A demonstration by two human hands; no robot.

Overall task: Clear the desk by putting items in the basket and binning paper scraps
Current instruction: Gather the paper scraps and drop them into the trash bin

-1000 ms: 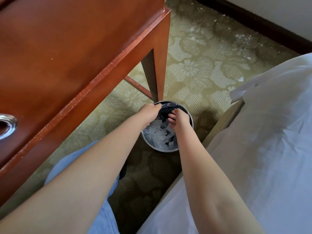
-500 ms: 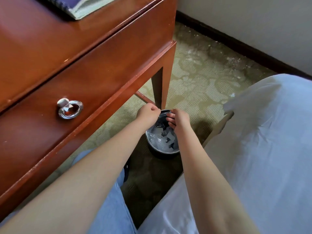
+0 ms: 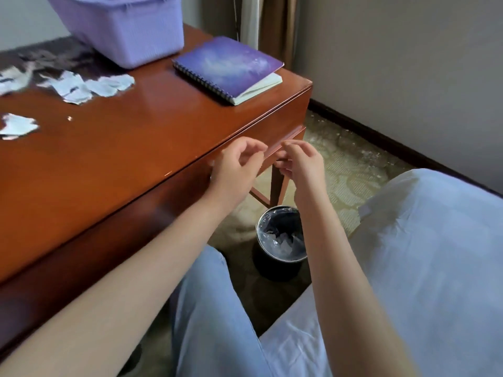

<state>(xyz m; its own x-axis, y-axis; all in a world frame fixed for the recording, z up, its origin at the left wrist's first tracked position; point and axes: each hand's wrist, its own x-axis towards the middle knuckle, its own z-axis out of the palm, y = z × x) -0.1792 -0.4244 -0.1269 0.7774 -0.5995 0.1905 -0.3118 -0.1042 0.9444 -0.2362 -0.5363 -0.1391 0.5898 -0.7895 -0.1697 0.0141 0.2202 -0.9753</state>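
Neither hand holds anything: left hand [image 3: 236, 165] and right hand [image 3: 302, 165] hover close together at the desk [image 3: 136, 151] edge, fingers loosely curled, above the bin [image 3: 273, 263], which stands by the desk leg within easy reach. Paper scraps [image 3: 89, 87] lie across the desk and the notebook [image 3: 227, 65] just beside the basket [image 3: 130, 34], likely awaiting collection.

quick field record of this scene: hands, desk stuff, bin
left hand: loosely curled, nothing visible in it, at the desk's front edge
right hand: loosely curled, nothing visible in it, beside the left
paper scraps: scattered on desk, left side
notebook: flat near desk's right corner
basket: purple, at desk's back
bin: on floor by desk leg, scraps inside
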